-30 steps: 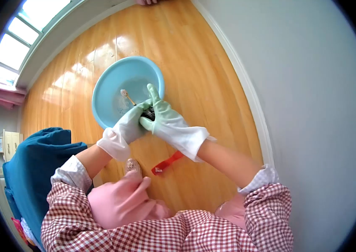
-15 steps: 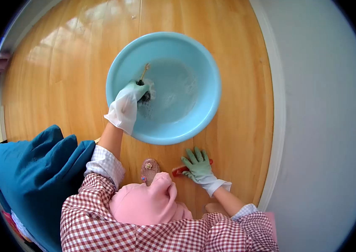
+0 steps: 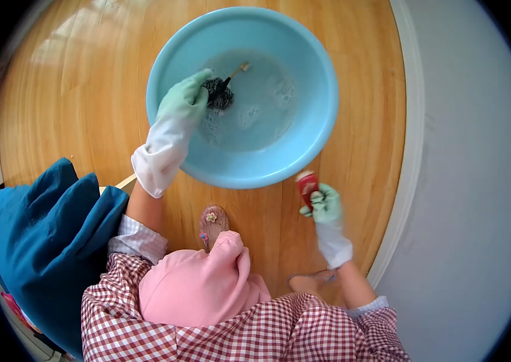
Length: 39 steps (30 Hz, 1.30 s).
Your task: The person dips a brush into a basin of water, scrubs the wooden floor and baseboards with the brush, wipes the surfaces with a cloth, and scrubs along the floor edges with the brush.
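Note:
A large light-blue basin (image 3: 320, 123) holds cloudy, sudsy water (image 3: 249, 136). My left hand (image 3: 184, 99), in a green and white rubber glove, is inside the basin's left side. Its fingers grip the edge of a dark, fuzzy black bundle (image 3: 222, 96) with a thin tan stick (image 3: 237, 70) poking out to the upper right; its exact kind is unclear. Just outside the basin's lower right rim, my gloved right hand (image 3: 326, 206) is closed around a red scrub brush (image 3: 307, 186), lifted off the floor with its pale end up.
The basin stands on a wooden floor (image 3: 74, 120). Dark teal cloth (image 3: 44, 241) bulges at the left. A white wall (image 3: 466, 181) with a baseboard (image 3: 409, 151) runs along the right. Sandalled feet, one sandal (image 3: 214, 220) flower-trimmed, and pink fabric (image 3: 201, 286) lie below the basin.
My right hand, earlier spread over the red brush on the floor, has picked it up and moved up and right. My left hand still holds the black bundle, whose stick now leans further right.

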Tool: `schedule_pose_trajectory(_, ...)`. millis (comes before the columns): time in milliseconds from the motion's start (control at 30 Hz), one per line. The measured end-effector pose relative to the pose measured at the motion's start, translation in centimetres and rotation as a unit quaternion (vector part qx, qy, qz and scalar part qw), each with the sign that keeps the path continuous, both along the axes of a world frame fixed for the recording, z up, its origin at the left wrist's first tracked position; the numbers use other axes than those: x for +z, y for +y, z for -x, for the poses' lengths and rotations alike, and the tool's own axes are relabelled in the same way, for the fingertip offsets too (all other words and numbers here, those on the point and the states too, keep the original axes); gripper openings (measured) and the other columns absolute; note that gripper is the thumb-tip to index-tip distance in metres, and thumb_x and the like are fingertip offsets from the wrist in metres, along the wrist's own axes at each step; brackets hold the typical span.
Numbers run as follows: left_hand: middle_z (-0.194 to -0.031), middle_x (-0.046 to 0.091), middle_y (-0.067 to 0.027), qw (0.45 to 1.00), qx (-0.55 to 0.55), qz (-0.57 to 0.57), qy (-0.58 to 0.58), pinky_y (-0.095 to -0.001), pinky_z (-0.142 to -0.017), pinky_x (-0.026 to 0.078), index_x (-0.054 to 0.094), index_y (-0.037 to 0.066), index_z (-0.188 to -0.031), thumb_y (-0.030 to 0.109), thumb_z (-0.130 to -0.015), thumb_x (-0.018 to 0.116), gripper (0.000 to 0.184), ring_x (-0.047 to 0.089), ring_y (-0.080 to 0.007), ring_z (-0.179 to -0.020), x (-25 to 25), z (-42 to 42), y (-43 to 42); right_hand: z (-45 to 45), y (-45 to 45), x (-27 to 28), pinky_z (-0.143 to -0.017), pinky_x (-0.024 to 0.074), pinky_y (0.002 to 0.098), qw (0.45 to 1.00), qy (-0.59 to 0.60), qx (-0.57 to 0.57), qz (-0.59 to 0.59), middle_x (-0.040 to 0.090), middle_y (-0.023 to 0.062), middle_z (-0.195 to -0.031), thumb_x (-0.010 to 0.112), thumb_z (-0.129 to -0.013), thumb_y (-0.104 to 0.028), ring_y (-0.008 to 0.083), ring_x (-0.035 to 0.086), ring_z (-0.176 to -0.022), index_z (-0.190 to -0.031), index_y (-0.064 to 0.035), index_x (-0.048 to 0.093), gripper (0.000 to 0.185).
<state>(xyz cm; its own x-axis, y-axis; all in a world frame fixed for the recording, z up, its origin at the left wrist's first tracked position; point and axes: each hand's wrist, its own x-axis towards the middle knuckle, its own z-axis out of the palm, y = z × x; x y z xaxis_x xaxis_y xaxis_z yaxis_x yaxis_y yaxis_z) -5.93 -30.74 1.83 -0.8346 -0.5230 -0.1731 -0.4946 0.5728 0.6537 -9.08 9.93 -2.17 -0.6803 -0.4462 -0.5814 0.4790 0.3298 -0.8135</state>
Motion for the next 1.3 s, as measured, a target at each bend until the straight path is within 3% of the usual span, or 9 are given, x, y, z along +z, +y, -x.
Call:
schedule_pose_trajectory(200, -0.149, 0.053, -0.0147, 0.924, -0.238, 0.280, -0.105, -0.0423, -0.108, 0.047, 0.065, 0.011, -0.132, 0.005, -0.089, 0.064, 0.043, 0.051, -0.0362, -0.135, 0.0, 0.1, 2.7, 8.5, -10.5, 12.2, -0.052, 0.0469, 0.0251, 0.998, -0.014, 0.030, 0.058, 0.069, 0.0169, -0.115, 0.051, -0.106, -0.033, 0.0116, 0.057, -0.055, -0.154, -0.0018, 0.038, 0.059)
schedule_pose_trajectory(467, -0.129, 0.062, -0.0235, 0.945, -0.102, 0.175, -0.255, -0.0490, -0.093, 0.053, 0.057, 0.014, -0.141, 0.018, -0.096, 0.061, 0.045, 0.066, -0.0415, -0.106, -0.3, 0.0, 1.1, 11.1, -23.8, -0.2, -0.105, 0.0495, 0.0446, 0.886, 0.326, 0.243, -0.222, 0.058, 0.0239, -0.140, 0.053, -0.096, -0.008, 0.0416, 0.060, -0.125, -0.151, -0.0036, 0.041, 0.057)
schedule_pose_trajectory(733, -0.099, 0.072, -0.0253, 0.921, -0.110, 0.233, -0.291, -0.0512, -0.084, 0.055, 0.054, 0.000, -0.138, 0.026, -0.089, 0.064, 0.057, 0.069, -0.0442, -0.092, -0.3, -0.7, 1.9, 9.2, -27.0, -5.5, -0.079, 0.0593, 0.0511, 0.786, 0.341, 0.317, -0.406, 0.071, 0.0148, -0.113, 0.058, -0.097, -0.010, 0.0356, 0.073, -0.098, -0.157, -0.0198, 0.033, 0.065)
schedule_pose_trajectory(967, -0.117, 0.068, -0.0287, 0.938, -0.043, 0.121, -0.321, -0.0510, -0.093, 0.051, 0.051, 0.001, -0.143, 0.027, -0.093, 0.061, 0.058, 0.064, -0.0465, -0.108, -0.2, -1.6, 2.7, 9.5, -23.1, 1.0, -0.090, 0.0553, 0.0423, 0.929, 0.182, 0.290, -0.143, 0.070, 0.0156, -0.116, 0.058, -0.098, -0.018, 0.0306, 0.070, -0.102, -0.140, -0.0120, 0.053, 0.042)
schedule_pose_trajectory(1033, -0.126, 0.066, -0.0271, 0.945, -0.045, 0.077, -0.314, -0.0476, -0.099, 0.049, 0.050, 0.003, -0.145, 0.029, -0.094, 0.062, 0.058, 0.061, -0.0441, -0.119, -0.9, -1.8, 2.5, 8.9, -21.6, 1.8, -0.094, 0.0529, 0.0363, 0.800, 0.374, 0.434, -0.178, 0.069, 0.0140, -0.119, 0.058, -0.099, -0.022, 0.0262, 0.067, -0.105, -0.133, -0.0097, 0.059, 0.036)
schedule_pose_trajectory(1067, -0.128, 0.065, -0.0265, 0.951, -0.056, 0.066, -0.296, -0.0463, -0.101, 0.048, 0.049, 0.003, -0.146, 0.029, -0.094, 0.062, 0.059, 0.061, -0.0430, -0.120, -2.1, -2.4, 1.8, 9.0, -21.3, 2.2, -0.095, 0.0517, 0.0349, 0.560, 0.548, 0.574, -0.239, 0.068, 0.0132, -0.122, 0.059, -0.099, -0.022, 0.0243, 0.066, -0.106, -0.132, -0.0088, 0.060, 0.035)
schedule_pose_trajectory(1133, -0.132, 0.064, -0.0253, 0.962, -0.084, 0.049, -0.255, -0.0437, -0.103, 0.047, 0.048, 0.003, -0.147, 0.029, -0.094, 0.062, 0.061, 0.060, -0.0408, -0.124, -4.5, -3.1, 0.4, 7.7, -18.4, 2.5, -0.093, 0.0509, 0.0302, 0.395, 0.670, 0.526, -0.344, 0.065, 0.0092, -0.131, 0.057, -0.099, -0.020, 0.0181, 0.063, -0.108, -0.133, -0.0054, 0.062, 0.037)
schedule_pose_trajectory(1233, -0.136, 0.062, -0.0245, 0.960, -0.046, 0.017, -0.277, -0.0413, -0.106, 0.045, 0.047, 0.002, -0.149, 0.028, -0.094, 0.063, 0.062, 0.060, -0.0389, -0.125, -3.5, -2.7, 1.1, 7.3, -13.7, 2.6, -0.089, 0.0534, 0.0382, 0.649, 0.626, 0.360, -0.240, 0.064, 0.0166, -0.127, 0.056, -0.099, -0.016, 0.0290, 0.067, -0.104, -0.160, -0.0184, 0.035, 0.065)
schedule_pose_trajectory(1300, -0.135, 0.063, -0.0243, 0.962, -0.027, 0.013, -0.273, -0.0417, -0.106, 0.045, 0.046, 0.000, -0.149, 0.029, -0.094, 0.062, 0.064, 0.060, -0.0399, -0.125, -3.5, -2.3, 1.6, 10.0, -10.7, 5.3, -0.089, 0.0502, 0.0481, 0.947, 0.177, 0.255, -0.088, 0.061, 0.0269, -0.123, 0.054, -0.099, -0.017, 0.0393, 0.066, -0.106, -0.161, -0.0148, 0.030, 0.067)
